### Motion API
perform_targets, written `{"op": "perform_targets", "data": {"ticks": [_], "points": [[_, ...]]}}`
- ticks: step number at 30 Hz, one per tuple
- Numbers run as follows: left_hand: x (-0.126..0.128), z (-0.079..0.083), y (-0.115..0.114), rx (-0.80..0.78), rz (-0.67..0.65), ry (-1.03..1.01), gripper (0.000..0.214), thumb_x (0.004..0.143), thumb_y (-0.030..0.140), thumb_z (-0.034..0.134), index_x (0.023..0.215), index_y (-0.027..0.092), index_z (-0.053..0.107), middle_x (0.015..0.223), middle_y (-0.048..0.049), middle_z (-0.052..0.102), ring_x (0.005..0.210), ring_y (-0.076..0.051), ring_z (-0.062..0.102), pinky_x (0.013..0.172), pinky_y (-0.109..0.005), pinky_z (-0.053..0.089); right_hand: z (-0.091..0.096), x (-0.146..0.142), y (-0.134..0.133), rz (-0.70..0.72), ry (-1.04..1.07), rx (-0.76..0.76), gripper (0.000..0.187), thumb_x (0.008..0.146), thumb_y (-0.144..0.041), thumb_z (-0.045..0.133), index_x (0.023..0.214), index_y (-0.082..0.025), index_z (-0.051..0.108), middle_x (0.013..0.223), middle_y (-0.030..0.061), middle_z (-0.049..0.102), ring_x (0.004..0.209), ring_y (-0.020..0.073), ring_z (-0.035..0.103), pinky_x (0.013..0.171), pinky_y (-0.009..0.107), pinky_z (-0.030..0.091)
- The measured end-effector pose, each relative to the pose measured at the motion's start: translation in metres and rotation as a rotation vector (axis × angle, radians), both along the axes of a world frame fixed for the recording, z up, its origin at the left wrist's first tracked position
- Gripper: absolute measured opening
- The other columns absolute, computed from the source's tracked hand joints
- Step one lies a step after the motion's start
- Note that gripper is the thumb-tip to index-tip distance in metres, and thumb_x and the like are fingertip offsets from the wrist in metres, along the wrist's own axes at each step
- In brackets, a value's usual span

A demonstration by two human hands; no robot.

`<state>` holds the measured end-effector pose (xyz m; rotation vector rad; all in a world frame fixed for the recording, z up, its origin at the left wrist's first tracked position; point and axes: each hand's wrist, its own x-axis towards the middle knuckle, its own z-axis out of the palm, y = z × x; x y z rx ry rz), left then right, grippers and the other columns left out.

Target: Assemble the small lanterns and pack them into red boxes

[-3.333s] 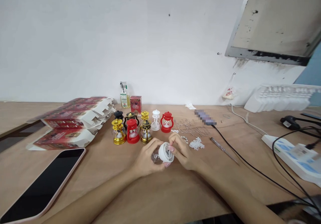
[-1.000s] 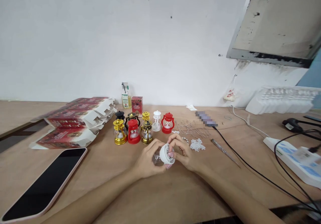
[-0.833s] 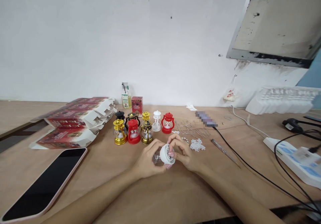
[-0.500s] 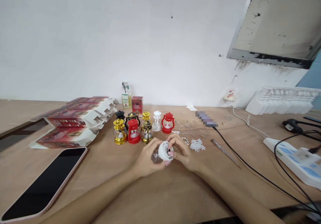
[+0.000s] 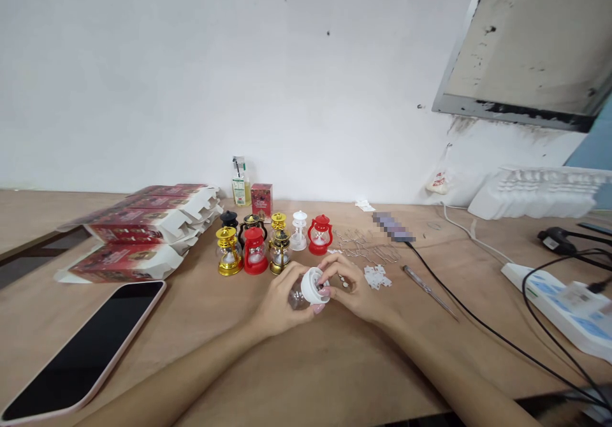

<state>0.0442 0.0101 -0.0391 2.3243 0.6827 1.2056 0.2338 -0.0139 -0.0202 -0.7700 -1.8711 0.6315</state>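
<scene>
A small lantern (image 5: 310, 291) with a clear body and a white base lies tipped in my left hand (image 5: 278, 304), its open underside facing right. The fingers and thumb of that hand wrap round the clear part and the rim. My right hand (image 5: 352, 292) is closed in a pinch, thumb and fingertips inside the base's opening. Something small and dark shows at those fingertips, too small to name. Behind my hands stand several finished-looking mini lanterns, among them a red one (image 5: 255, 252), a gold one (image 5: 229, 252) and a white one (image 5: 299, 231).
Red printed boxes (image 5: 127, 223) and a phone (image 5: 88, 350) lie to the left. On the right are bent wires (image 5: 368, 246), small white pieces (image 5: 377, 277), a screwdriver (image 5: 430, 292), a black cable (image 5: 459, 309) and a power strip (image 5: 554, 306). A bottle (image 5: 240, 188) stands by the wall.
My right fingertips have moved slightly down and left, deeper into the white base. My right hand now covers more of the small round pieces behind it. The left hand has barely moved.
</scene>
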Motion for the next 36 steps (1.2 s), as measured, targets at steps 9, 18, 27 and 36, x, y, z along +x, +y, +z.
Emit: {"op": "perform_targets", "data": {"ticks": [9,18,27,36], "points": [[0.0,0.0,-0.001,-0.008,-0.022,0.019,0.035,0.07,0.027,0.067,0.1,0.019,0.053,0.094,-0.0039,0.056,0.083,-0.017,0.054,0.073,-0.027,0.044,0.004,0.001,0.0,0.085,0.013,-0.162,0.018,0.079,-0.035,0.067,0.078,-0.019,0.059,0.099,0.0045,0.048,0.095,0.0169,0.051,0.083,0.031,0.042],[0.0,0.002,-0.001,-0.007,-0.006,0.015,0.034,0.071,0.028,0.067,0.099,0.018,0.053,0.093,-0.0039,0.056,0.082,-0.017,0.054,0.073,-0.027,0.044,0.007,0.003,0.001,0.056,0.009,-0.146,0.018,0.083,-0.037,0.06,0.078,-0.02,0.057,0.1,0.0042,0.049,0.095,0.0163,0.051,0.086,0.031,0.041],[0.0,0.001,-0.001,0.0,0.042,0.039,0.035,0.071,0.033,0.067,0.099,0.018,0.052,0.092,-0.0044,0.055,0.082,-0.018,0.054,0.073,-0.027,0.044,-0.008,0.041,0.037,-0.557,-0.385,-0.244,0.017,0.079,-0.032,0.061,0.072,-0.018,0.064,0.072,0.0027,0.067,0.068,0.0158,0.059,0.065,0.026,0.041],[0.001,0.0,0.0,0.029,0.072,0.039,0.035,0.071,0.032,0.068,0.098,0.019,0.051,0.092,-0.0043,0.056,0.083,-0.018,0.055,0.073,-0.028,0.045,-0.002,0.039,0.032,-0.636,-0.418,-0.254,0.019,0.08,-0.032,0.058,0.073,-0.018,0.071,0.071,0.0066,0.07,0.074,0.0213,0.063,0.07,0.03,0.043]]}}
